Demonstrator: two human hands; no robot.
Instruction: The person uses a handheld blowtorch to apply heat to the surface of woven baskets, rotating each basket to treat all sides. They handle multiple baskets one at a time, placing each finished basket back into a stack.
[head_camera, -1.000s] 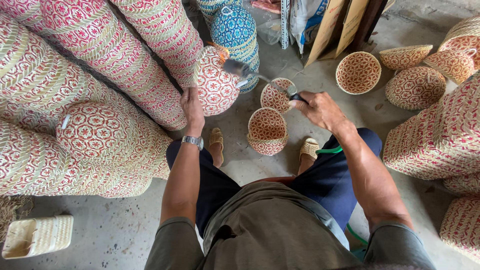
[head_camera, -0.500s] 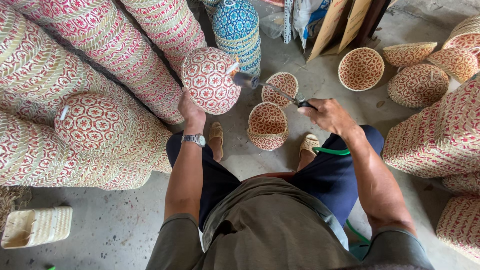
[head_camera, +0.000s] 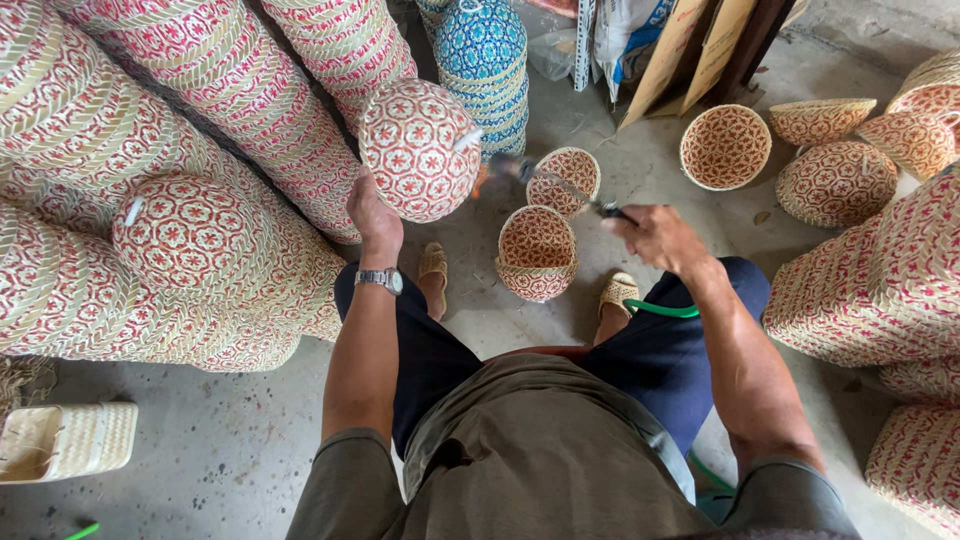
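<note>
Stacks of woven baskets (head_camera: 150, 200) flank hands: left (head_camera: 372, 215) grasping a round basket (head_camera: 420, 148), right (head_camera: 655, 238) clenched on a torch (head_camera: 560, 185).

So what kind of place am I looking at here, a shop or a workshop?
Most likely a basket-weaving workshop or storeroom. Long stacks of red-patterned woven baskets lie on a bare concrete floor, loose baskets sit about, and the left hand holds up a round woven basket while the right hand works a thin tool.
</note>
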